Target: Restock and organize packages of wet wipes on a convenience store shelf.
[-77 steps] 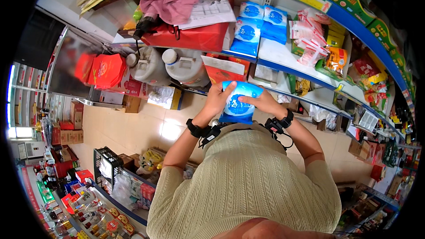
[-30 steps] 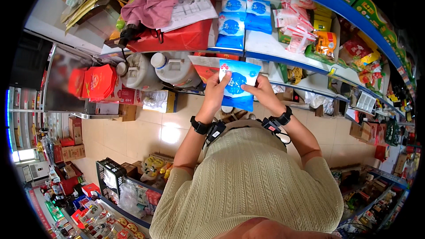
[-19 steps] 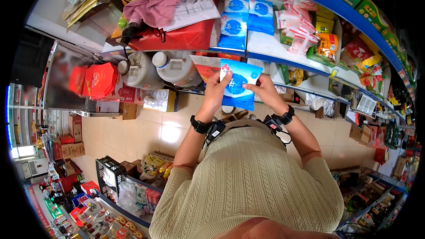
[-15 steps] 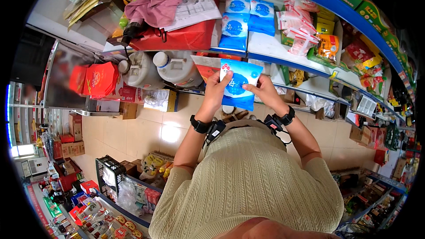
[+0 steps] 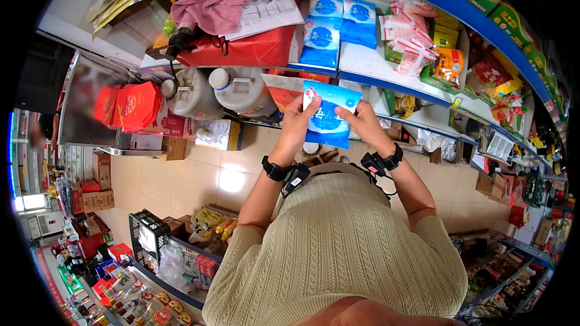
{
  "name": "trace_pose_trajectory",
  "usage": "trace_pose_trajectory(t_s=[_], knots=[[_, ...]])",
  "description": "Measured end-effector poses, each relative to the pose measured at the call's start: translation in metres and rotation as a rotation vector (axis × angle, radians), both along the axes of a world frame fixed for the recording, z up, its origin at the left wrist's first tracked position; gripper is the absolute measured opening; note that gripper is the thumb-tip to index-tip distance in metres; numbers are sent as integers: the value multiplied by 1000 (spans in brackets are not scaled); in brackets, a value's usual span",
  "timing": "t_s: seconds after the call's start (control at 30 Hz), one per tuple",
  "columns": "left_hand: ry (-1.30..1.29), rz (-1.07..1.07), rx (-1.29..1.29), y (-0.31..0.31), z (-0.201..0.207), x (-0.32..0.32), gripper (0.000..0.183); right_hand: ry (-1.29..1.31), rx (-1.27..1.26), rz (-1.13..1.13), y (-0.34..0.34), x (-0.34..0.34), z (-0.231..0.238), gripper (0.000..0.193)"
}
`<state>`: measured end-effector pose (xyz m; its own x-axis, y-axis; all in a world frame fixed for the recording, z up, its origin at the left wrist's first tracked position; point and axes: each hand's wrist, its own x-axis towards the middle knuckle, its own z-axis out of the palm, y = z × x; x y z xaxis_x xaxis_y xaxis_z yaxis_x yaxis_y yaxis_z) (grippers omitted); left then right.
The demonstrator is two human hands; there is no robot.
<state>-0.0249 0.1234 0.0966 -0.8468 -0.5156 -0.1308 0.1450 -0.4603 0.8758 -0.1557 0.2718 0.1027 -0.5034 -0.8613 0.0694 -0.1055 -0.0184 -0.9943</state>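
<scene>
Between my two hands is a blue and white plastic packet (image 5: 329,122), held upright in front of the shelf edge. My left hand (image 5: 298,122) grips its left side, thumb on the front near the upper corner. On the right side, my right hand (image 5: 364,123) pinches it with the thumb pressed on the front; the fingers behind are hidden. Several matching blue packets (image 5: 321,36) lie in two columns on the white shelf (image 5: 365,62) just beyond my hands.
Left of the packets lies a red bag (image 5: 254,48) under papers and a pink cloth (image 5: 220,0). White jugs (image 5: 241,93) stand on the lower shelf. To the right, pink-white bags (image 5: 411,36) fill a carton. Behind me are a black crate (image 5: 148,235) and stocked shelves.
The packet and both hands have shifted very slightly, and my right thumb sits higher on the packet's front. Both hands keep hold of it.
</scene>
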Motion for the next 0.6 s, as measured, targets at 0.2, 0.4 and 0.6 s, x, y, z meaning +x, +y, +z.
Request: trace_pose_trajectory(t_s=[0.2, 0.4, 0.6], knots=[[3, -17, -15, -1, 3, 2, 25, -21, 65, -67, 0, -2, -6, 39], [24, -11, 10, 2, 3, 1, 25, -10, 45, -56, -3, -4, -3, 39], [-18, 63, 15, 0, 2, 1, 25, -208, -75, 32, 0, -2, 6, 29]])
